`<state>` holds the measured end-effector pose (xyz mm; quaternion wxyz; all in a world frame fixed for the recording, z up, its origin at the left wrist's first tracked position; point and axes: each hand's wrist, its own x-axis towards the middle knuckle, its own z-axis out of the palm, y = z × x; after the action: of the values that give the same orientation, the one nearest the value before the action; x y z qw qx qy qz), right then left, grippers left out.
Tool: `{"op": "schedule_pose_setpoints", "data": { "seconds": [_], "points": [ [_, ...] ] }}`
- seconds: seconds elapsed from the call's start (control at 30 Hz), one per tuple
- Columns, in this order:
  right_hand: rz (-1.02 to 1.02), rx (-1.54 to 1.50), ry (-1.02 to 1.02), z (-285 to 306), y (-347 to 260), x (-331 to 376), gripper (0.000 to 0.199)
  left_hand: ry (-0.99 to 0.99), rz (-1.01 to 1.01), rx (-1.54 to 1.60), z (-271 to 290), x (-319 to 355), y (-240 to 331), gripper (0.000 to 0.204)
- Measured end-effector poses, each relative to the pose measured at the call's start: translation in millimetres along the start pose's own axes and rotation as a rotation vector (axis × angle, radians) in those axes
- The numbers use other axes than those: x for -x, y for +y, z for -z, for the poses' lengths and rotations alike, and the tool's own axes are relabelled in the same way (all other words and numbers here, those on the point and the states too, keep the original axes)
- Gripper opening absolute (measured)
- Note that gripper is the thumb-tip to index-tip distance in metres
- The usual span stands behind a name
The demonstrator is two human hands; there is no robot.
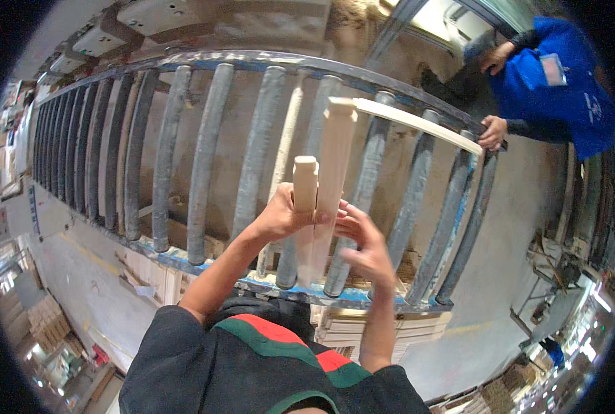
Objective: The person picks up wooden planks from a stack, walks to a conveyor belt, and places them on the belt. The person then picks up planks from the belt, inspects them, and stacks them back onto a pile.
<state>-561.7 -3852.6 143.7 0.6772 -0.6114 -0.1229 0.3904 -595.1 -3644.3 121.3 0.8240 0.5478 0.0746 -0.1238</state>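
My left hand [284, 214] is closed around a short pale wooden strip [305, 181] and seems to reach across to a longer wooden strip [336, 152] right beside it. Both strips stand on end over the roller conveyor, and their lower parts are blurred. To the right of the long strip is my right hand [366, 243], slightly smeared by motion. Its fingers lie at the strip's edge, with the thumb spread away from them. Another thin wooden strip [418, 124] lies across the rollers, its right end by a co-worker's hand [492, 132].
The roller conveyor [211, 159] with grey rollers runs across in front of me. A co-worker in blue [552, 86] stands beyond its far right end. Stacked pale boards [383, 330] sit below its near edge. More wood stacks [45, 323] are at the lower left.
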Motion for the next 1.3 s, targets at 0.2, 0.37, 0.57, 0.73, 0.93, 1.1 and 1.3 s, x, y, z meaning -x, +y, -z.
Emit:
{"op": "schedule_pose_setpoints", "data": {
  "seconds": [0.2, 0.37, 0.57, 0.73, 0.93, 1.1, 1.3],
  "points": [
    [-0.087, 0.311, 0.107, -4, -5, -14, 0.039, 0.124, -0.030, 0.111, 13, 8, 28, 0.054],
    [0.540, 0.520, 0.113, 5, -30, -5, 0.022, 0.143, 0.211, 0.207, 41, 1, 26, 0.072],
    [0.631, 0.932, -0.061, -4, -13, -8, 0.027, 0.126, 0.193, 0.342, 33, -22, 18, 0.079],
    [0.804, 1.063, -0.332, 2, 14, 6, 0.044, 0.095, 0.150, 0.378, 38, -45, 23, 0.080],
    [0.999, 1.212, -0.281, 4, 41, 18, 0.049, 0.095, 0.126, 0.405, 27, -38, 36, 0.073],
    [0.908, 0.725, 0.118, 12, 53, 7, 0.048, 0.080, -0.086, -0.002, 6, -17, 58, 0.039],
    [0.612, 0.373, 0.266, -25, 9, 2, 0.069, 0.096, -0.188, -0.004, -28, 5, 82, 0.026]
  ]
}}
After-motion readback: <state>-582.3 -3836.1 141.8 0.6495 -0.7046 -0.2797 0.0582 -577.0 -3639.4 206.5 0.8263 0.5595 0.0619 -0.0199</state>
